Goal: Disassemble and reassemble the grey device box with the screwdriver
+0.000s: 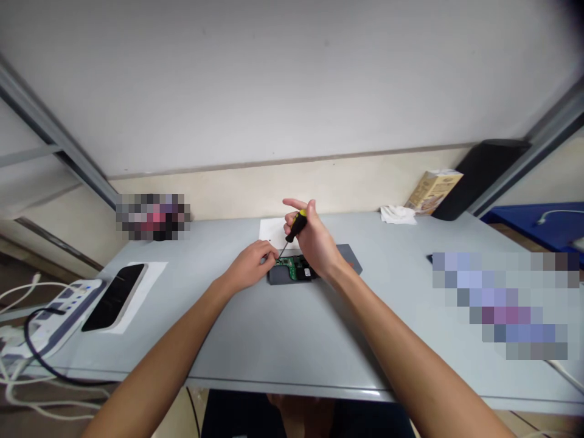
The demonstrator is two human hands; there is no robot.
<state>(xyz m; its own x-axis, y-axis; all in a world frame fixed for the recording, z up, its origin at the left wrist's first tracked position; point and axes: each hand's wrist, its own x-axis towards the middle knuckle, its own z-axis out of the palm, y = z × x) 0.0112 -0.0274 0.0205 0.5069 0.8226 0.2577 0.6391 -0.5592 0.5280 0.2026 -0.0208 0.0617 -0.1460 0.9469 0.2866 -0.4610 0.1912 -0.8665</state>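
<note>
My right hand [314,240] is closed around the black and yellow handle of a screwdriver [297,226], its index finger stretched out. The screwdriver's thin shaft slants down to the left, its tip at the upper left part of a green circuit board [292,265]. That board sits in an opened dark grey device [280,275] lying flat on the table. At the device's left edge, my left hand [250,263] has its fingers bent together near the tip. Whatever those fingers may pinch is hidden. Behind the device lies a white paper sheet [270,229].
On the left are a phone [115,297] on white paper and a power strip [57,316] with cables. A crumpled tissue [398,214], a drink carton [433,191] and a black cylinder [474,176] stand at the back right. Two blurred-out items flank the grey table [255,347].
</note>
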